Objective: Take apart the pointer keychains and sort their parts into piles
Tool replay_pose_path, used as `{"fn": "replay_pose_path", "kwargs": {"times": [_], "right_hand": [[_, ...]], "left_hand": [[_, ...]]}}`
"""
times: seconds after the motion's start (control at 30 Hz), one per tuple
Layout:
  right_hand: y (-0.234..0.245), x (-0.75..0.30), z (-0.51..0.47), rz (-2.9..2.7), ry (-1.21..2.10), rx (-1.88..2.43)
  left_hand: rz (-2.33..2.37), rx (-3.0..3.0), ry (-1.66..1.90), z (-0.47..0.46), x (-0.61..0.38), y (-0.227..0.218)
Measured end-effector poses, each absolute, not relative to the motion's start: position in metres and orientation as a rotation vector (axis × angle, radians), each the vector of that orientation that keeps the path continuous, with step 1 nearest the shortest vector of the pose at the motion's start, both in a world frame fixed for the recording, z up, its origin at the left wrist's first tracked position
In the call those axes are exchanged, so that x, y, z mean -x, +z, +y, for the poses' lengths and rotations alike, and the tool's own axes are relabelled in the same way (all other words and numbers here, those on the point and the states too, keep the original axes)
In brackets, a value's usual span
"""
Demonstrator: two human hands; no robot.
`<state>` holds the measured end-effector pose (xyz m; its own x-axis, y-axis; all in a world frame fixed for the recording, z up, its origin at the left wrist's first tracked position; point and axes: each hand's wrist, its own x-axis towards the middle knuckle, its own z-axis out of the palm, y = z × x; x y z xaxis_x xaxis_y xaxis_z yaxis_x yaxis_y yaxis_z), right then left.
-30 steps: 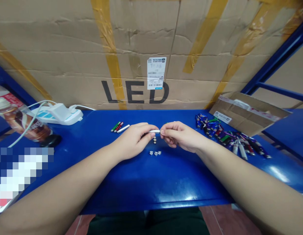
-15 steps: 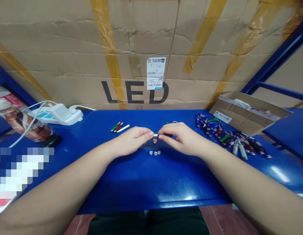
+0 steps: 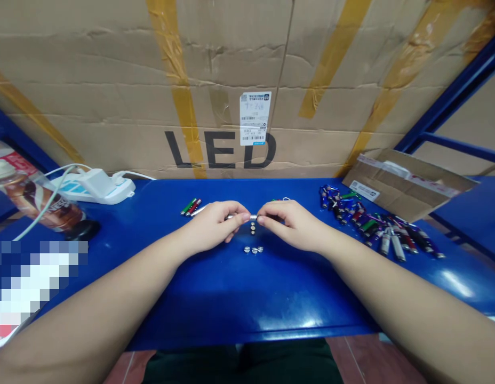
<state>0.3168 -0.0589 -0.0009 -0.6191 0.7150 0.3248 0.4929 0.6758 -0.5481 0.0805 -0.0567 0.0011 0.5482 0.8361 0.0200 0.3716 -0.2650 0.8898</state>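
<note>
My left hand (image 3: 215, 224) and my right hand (image 3: 293, 224) meet over the middle of a blue table, both with fingers pinched. Between their fingertips lies a small silver metal tube (image 3: 253, 217), level, its ends hidden by the fingers. Just below it on the table is a short row of tiny round metal pieces (image 3: 253, 229) that look like button cells. Nearer to me sit three small shiny silver pieces (image 3: 254, 250). Behind my left hand lie a green tube (image 3: 188, 206), a red tube (image 3: 194, 207) and a partly hidden silver one (image 3: 199, 209).
Many small coloured metal torches with clips (image 3: 367, 226) are heaped on the right, before an open cardboard box (image 3: 407, 184). On the left are a white power strip (image 3: 95, 186) and a drink bottle (image 3: 43, 202). A large carton (image 3: 131, 80) walls off the back.
My left fingers have shifted slightly up and left along the tube, uncovering more of the tiny round pieces below. My left hand now hides more of the silver tube lying behind it.
</note>
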Motion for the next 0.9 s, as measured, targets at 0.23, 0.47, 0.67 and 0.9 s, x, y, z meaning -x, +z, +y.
{"fn": "replay_pose_path", "kwargs": {"times": [0.23, 0.47, 0.67, 0.9], "right_hand": [[0.007, -0.323, -0.062, -2.556, 0.118, 0.623], [0.007, -0.321, -0.064, -2.409, 0.327, 0.716], [0.0, -0.318, -0.061, -2.182, 0.579, 0.878], [-0.007, -0.325, -0.05, -2.219, 0.604, 1.17]], "left_hand": [[0.898, -1.257, 0.416, -0.058, -0.082, 0.006], [0.825, -1.277, 0.563, -0.058, -0.086, 0.002], [0.888, -1.393, 0.607, -0.054, -0.086, -0.003], [1.246, -1.868, 0.508, -0.047, -0.079, -0.007]]}}
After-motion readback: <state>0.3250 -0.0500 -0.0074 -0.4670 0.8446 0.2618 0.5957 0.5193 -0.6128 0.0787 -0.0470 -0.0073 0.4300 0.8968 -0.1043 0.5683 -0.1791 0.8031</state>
